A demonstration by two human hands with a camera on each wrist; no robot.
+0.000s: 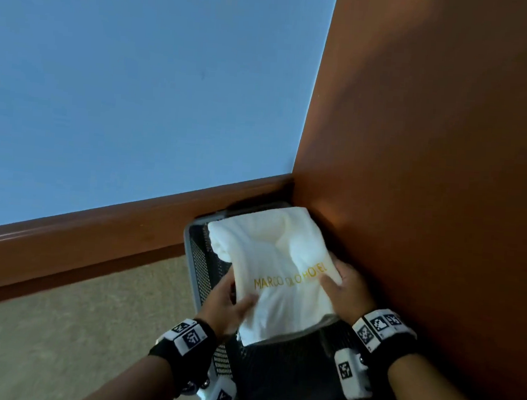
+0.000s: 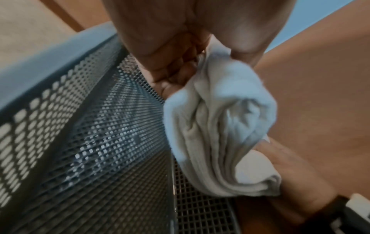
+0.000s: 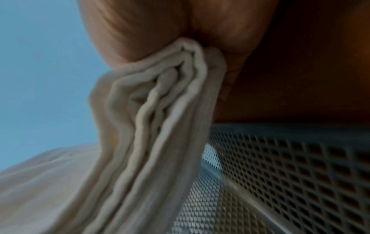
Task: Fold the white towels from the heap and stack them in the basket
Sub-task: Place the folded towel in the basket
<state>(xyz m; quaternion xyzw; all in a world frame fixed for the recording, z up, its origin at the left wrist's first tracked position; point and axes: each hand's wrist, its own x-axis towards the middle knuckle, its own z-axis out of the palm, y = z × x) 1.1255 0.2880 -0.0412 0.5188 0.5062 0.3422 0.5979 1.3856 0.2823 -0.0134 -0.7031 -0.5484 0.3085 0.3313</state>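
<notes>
Towel (image 1: pixel 277 273) folded, held over basket (image 1: pixel 195 257) in the corner. Left hand (image 1: pixel 227 307) and right hand (image 1: pixel 348 288) pinch its opposite edges, thumbs on top. Placing step; next: lower flat, then let go.

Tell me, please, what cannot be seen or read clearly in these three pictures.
- Basket contents: head view, the folded towel covers the opening; towels underneath cannot be told.
- Gold lettering on the towel: head view, partly covered by the right hand and blurred.
- Left hand fingers: head view, tucked under the towel.
- The heap of towels: outside every view.
- Right wrist view: blurred, and the towel's edges fill it.
</notes>
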